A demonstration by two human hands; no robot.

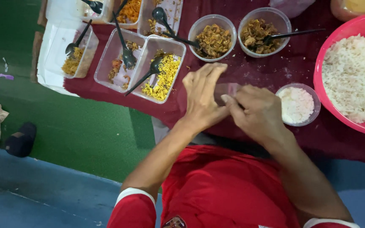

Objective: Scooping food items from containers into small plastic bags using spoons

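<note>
My left hand [201,99] and my right hand [256,110] meet at the near edge of a table covered in a maroon cloth [250,71]. Between them is a small clear plastic container [228,89], mostly hidden by the fingers. The left hand's fingers lie together against its left side. My right hand's thumb and fingers pinch its near edge. Just to the right of my right hand stands a small round clear cup of white rice [297,104].
A large pink bowl of rice [351,76] fills the right. Two round bowls of brown food [213,39] [263,33] stand behind the hands, one with a black spoon. Rectangular tubs of yellow shredded food with black spoons [159,69] sit at the left. A dark shoe [20,139] lies on the green floor.
</note>
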